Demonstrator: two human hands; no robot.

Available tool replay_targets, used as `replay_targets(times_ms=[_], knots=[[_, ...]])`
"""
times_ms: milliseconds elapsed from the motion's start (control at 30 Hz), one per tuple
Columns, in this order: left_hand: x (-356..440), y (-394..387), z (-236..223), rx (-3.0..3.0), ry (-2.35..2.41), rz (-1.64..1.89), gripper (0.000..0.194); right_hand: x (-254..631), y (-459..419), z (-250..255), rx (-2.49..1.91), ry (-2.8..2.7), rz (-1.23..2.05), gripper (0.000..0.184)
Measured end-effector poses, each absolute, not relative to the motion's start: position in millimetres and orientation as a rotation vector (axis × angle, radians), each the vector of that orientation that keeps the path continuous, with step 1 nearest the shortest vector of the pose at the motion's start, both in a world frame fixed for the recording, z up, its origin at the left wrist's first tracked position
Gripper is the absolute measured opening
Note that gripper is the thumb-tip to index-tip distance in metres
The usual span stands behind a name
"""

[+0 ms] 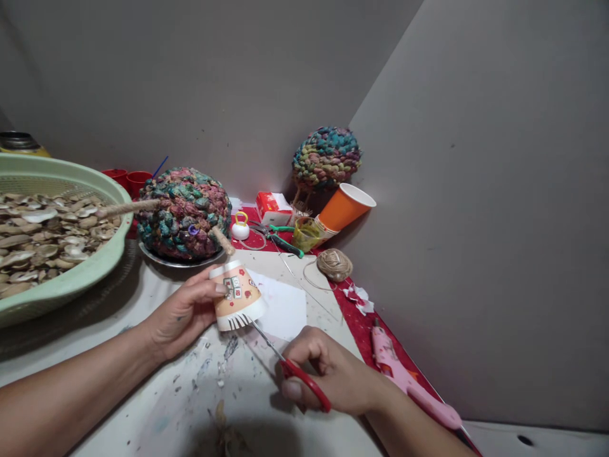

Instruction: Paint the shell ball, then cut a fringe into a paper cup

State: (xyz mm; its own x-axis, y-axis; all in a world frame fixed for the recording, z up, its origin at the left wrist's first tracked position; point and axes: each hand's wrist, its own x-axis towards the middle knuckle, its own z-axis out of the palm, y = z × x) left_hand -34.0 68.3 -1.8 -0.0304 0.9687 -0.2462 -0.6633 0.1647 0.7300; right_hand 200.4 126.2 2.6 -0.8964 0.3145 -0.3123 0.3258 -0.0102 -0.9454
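Observation:
My left hand (190, 304) grips a patterned paper cup (245, 289), thumb across its printed side. The cup is tilted, and a row of short slits runs along its lower white edge. In my right hand (323, 374) are red-handled scissors (307, 384), fingers through the loops. Their blade tips meet the slit edge of the cup; whether the blades are apart is hard to see. Behind the cup a ball covered in painted shells (185, 216) rests in a shallow metal dish (155, 259). Rope-wrapped sticks jut from this ball.
A green basket (95, 270) of shells stands left. Toward the back are a second painted ball (327, 158), an orange paper cup (345, 209), green-handled pliers (285, 244) and a twine ball (335, 264). A pink glue gun (404, 374) lies along the right edge, near the grey wall.

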Motion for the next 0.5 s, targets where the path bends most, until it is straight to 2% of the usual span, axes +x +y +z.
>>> replay_targets(times_ms=[233,500], knots=[[-34.6,67.7,-3.2,0.479,0.804,1.383,0.043,199.2,126.0,4.2,0.694,2.223,-2.111,0.061],[-35.2,68.3,-5.6,0.489,0.798,1.39,0.034,198.8,125.0,4.1,0.691,2.222,-2.156,0.059]])
